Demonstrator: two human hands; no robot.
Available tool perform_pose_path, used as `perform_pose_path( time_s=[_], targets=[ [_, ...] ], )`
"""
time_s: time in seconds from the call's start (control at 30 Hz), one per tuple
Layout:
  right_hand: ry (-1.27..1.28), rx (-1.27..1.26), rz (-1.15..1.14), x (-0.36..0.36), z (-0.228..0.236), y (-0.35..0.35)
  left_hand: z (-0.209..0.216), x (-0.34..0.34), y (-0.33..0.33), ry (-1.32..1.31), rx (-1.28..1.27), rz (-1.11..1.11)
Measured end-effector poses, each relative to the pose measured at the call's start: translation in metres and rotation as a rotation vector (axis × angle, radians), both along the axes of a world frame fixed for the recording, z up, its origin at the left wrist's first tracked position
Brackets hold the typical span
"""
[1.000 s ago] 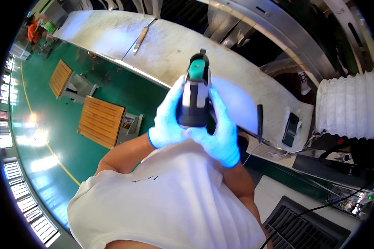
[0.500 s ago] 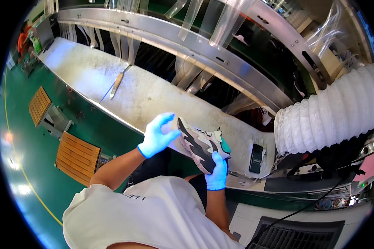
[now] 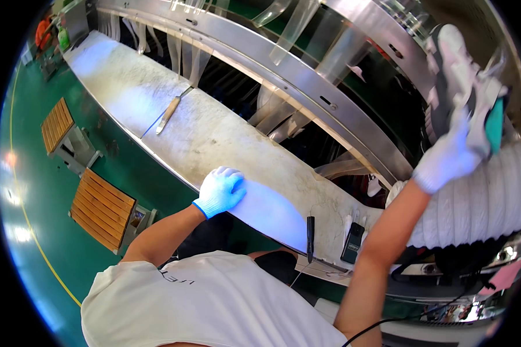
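Note:
My right hand (image 3: 452, 155), in a white knit glove, is raised at the far right, closed around a sneaker (image 3: 454, 61). This sneaker is white, grey and black with a teal patch, and its sole faces left. Low on the bench (image 3: 231, 136), my gloved left hand (image 3: 221, 192) rests by the near edge with its fingers curled in and nothing visible in them. Right of it lie a slim black tool (image 3: 311, 238) and a black handheld device (image 3: 352, 243). A wooden-handled knife (image 3: 168, 114) lies farther left on the bench.
A wide white corrugated hose (image 3: 474, 217) fills the right side below the sneaker. Behind the bench runs a metal-framed machine (image 3: 260, 61) with clear plastic strips, with shoes inside. Slatted wooden stools (image 3: 102, 208) stand on the green floor at left. A person in orange (image 3: 43, 32) is far left.
My right hand has carried the sneaker from over the bench up to the far right. My left hand has lowered onto the bench and its fingers have curled. The slim black tool is now visible.

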State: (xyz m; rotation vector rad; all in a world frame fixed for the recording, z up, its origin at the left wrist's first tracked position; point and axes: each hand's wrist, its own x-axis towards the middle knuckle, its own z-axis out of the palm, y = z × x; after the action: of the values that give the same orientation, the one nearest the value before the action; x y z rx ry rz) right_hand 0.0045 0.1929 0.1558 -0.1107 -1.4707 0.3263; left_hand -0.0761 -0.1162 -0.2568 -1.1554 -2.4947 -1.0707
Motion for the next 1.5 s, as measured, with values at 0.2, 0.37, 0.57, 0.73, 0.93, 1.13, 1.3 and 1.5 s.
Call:
perform_pose_path(
  time_s=[0.2,0.37,0.57,0.73,0.93,1.13,1.3,1.5],
  targets=[
    [-0.278,-0.198,-0.512,-0.122,0.104,0.196,0.006,0.002,0.012,-0.014,0.035,-0.054],
    [-0.553,-0.129,-0.604,-0.147,0.112,0.21,0.005,-0.002,0.01,-0.024,0.065,-0.032],
    [-0.715,0.227,-0.179,-0.118,-0.062,0.067,0.0,-0.006,0.003,0.002,0.017,-0.037],
    [-1.089,0.34,-0.202,-0.175,-0.087,0.118,0.008,-0.006,0.007,0.019,0.055,-0.085],
    [-1.093,0.577,-0.134,-0.255,-0.098,0.144,0.004,-0.006,0.008,0.001,0.023,-0.039],
    [-1.066,0.232,0.004,-0.269,-0.096,0.196,0.012,-0.008,0.013,-0.01,0.065,-0.062],
    [-1.25,0.17,0.011,-0.188,-0.101,0.131,0.008,-0.006,0.009,-0.029,0.022,-0.033],
    [-1.034,0.172,-0.318,-0.048,-0.123,0.245,0.015,-0.064,0.024,-0.257,-0.046,-0.23]
  ],
)
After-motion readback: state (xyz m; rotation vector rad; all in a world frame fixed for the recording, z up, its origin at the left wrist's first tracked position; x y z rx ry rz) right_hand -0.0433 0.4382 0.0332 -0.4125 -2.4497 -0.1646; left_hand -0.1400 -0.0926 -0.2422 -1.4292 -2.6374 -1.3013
